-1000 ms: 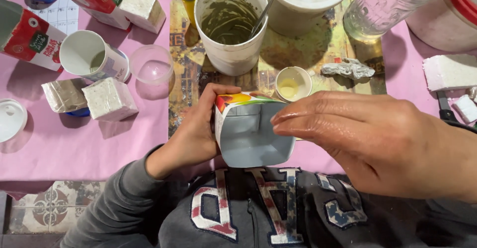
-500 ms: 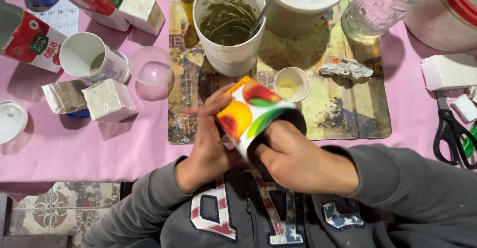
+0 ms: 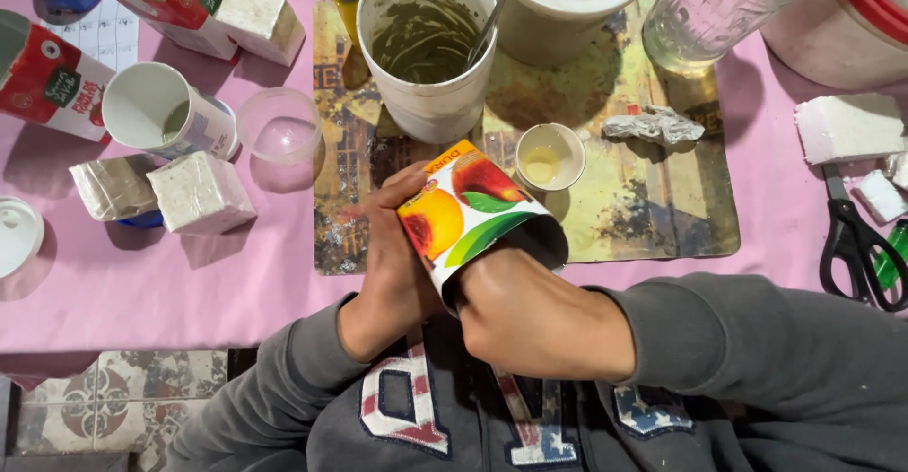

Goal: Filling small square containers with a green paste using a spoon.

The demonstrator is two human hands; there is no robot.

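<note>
Little has shifted in the last half second, though a second ago the cut juice carton (image 3: 473, 215) was held upright with the right hand (image 3: 530, 316) lying flat over it; now it is tipped on its side at lower centre of the frame, over the near edge of the stained mat (image 3: 662, 207). It is gripped from the left by the left hand (image 3: 397, 264), fingers wrapped on its printed wall. The right hand's fingers are pushed inside the open end, so their spread cannot be told.

Bare pink cloth (image 3: 236, 273) left of hands; bucket (image 3: 427, 46) & small cup (image 3: 550, 155) block ahead
</note>
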